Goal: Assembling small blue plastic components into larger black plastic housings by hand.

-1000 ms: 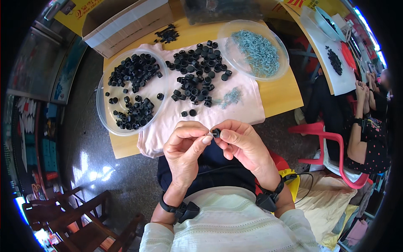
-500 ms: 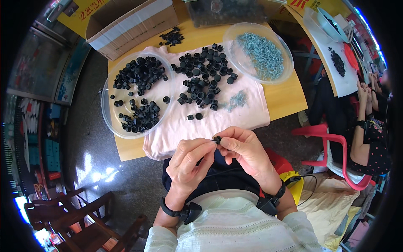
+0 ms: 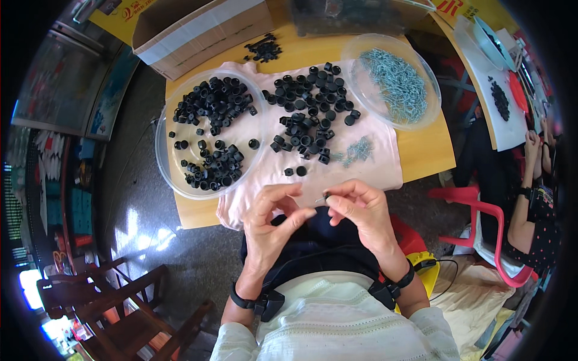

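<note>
Over my lap, at the near edge of a pink cloth (image 3: pixel 379 168), my right hand (image 3: pixel 363 213) pinches a small black plastic part (image 3: pixel 327 195) between thumb and fingers. A thin silvery screw (image 3: pixel 320 200) sticks out of it to the left. My left hand (image 3: pixel 268 216) is held apart from it, thumb and fingers spread, with nothing seen in them. Beyond the hands, many black plastic caps (image 3: pixel 308 129) lie on the cloth beside a little heap of screws (image 3: pixel 356 150).
A round clear tray (image 3: pixel 161 150) of black parts stands at left, another lid-like tray (image 3: pixel 435 96) of screws (image 3: pixel 394 84) at right. Behind are a cardboard box (image 3: pixel 205 36) and small black pieces (image 3: pixel 265 49). A person (image 3: pixel 527 210) sits at right by a red chair (image 3: pixel 497 222).
My left hand has let go of the black part and opened, moving away to the left. The right hand keeps the part, its screw now showing. The whole view has shifted slightly.
</note>
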`<state>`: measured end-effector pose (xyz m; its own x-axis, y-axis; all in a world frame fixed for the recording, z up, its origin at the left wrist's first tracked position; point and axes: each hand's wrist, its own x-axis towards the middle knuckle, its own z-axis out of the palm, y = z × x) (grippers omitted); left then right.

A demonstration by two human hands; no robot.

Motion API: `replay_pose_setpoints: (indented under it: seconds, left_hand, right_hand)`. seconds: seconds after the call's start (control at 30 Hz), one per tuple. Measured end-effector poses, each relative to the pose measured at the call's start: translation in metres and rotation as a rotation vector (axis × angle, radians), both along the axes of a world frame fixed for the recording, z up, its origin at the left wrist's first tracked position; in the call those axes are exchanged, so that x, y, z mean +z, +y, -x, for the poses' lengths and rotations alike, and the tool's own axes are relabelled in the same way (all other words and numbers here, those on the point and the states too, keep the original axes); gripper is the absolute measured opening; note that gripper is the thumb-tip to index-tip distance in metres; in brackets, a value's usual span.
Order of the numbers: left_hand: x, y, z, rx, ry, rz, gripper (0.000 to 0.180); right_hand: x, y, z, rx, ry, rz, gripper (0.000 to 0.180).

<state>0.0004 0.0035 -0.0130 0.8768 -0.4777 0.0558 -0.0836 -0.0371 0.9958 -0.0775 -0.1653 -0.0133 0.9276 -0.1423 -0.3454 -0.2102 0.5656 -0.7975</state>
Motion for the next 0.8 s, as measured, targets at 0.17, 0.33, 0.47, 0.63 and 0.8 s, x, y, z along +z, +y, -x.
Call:
replay_pose_setpoints:
  seconds: [0.17, 0.33, 0.47, 0.63, 0.8]
  left_hand:
    - [-0.001, -0.012, -0.023, 0.119, -0.455, -0.465, 0.035]
    - [-0.008, -0.019, -0.024, 0.14, -0.498, -0.509, 0.033]
    - [-0.005, -0.018, -0.025, 0.119, -0.454, -0.508, 0.033]
    - [-0.004, -0.023, -0.023, 0.099, -0.498, -0.501, 0.032]
    - [0.004, -0.018, -0.009, 0.041, -0.404, -0.207, 0.027]
  right_hand:
    - [-0.009, -0.005, -0.007, -0.116, 0.001, 0.125, 0.018]
    - [-0.007, -0.008, -0.008, -0.108, 0.027, 0.089, 0.019]
    - [-0.009, -0.009, -0.007, -0.093, 0.01, 0.077, 0.021]
    - [-0.007, -0.011, -0.004, -0.088, 0.006, 0.073, 0.021]
    - [0.01, -0.005, 0.0, -0.153, -0.09, 0.209, 0.019]
